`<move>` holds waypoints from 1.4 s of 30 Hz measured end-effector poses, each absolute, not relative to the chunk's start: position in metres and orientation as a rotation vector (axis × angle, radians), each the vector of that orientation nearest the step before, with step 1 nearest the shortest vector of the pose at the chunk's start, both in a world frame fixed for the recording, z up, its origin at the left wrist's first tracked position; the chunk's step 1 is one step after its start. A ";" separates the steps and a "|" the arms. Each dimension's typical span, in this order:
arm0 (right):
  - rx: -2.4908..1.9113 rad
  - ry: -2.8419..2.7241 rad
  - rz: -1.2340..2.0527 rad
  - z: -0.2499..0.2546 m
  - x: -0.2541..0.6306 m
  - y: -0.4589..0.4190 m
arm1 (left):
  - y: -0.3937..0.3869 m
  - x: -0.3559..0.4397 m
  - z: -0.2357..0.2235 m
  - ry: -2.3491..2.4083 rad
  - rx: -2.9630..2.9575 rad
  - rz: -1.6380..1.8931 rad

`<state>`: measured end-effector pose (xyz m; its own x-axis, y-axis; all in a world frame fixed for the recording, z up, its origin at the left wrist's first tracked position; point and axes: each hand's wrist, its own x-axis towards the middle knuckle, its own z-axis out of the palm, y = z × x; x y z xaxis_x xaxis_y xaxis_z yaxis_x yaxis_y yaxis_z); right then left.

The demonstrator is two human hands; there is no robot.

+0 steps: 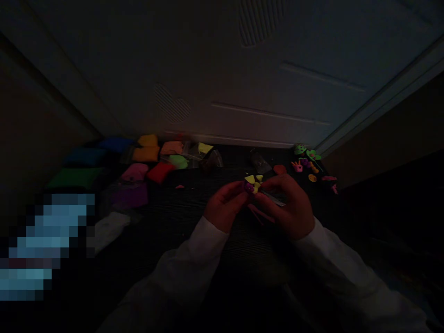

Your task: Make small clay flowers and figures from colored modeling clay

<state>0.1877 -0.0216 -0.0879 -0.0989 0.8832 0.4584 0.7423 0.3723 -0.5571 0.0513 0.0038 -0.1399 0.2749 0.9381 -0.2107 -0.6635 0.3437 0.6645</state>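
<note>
Between the fingertips of both hands is a small purple and yellow clay figure, with yellow pointed pieces on top. My left hand pinches its purple side from the left. From the right, my right hand closes thumb and finger on its yellow part. Under the right fingers lies a thin grey tool, its kind unclear in the dim light. Below the hands a pink strip rests on the dark table.
Bags of coloured clay, among them a green pack, a red pack and a purple pack, line the left and back. Small finished clay pieces, including a pink crown shape, stand at back right. A pale panel rises behind.
</note>
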 end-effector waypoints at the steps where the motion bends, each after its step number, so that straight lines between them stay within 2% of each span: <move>1: -1.396 -1.882 0.220 -0.087 0.191 -0.022 | 0.004 0.051 -0.139 0.620 0.461 1.121; 12: -1.182 -2.319 -0.006 -0.071 0.205 -0.027 | 0.001 0.049 -0.137 0.572 0.417 0.997; 17: -1.205 -2.305 -0.016 -0.078 0.203 -0.025 | 0.000 0.049 -0.137 0.567 0.447 0.981; 31: -1.251 -2.070 0.467 -0.075 0.215 -0.010 | -0.002 0.049 -0.137 0.587 0.567 0.943; 42: -1.265 -2.000 0.513 -0.077 0.212 -0.011 | -0.003 0.049 -0.136 0.576 0.542 0.914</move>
<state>0.2125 -0.0111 -0.0773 -0.2737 0.8955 0.3508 0.6162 0.4434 -0.6510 0.0491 -0.0029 -0.1359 0.4845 0.8450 -0.2265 -0.5691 0.5011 0.6519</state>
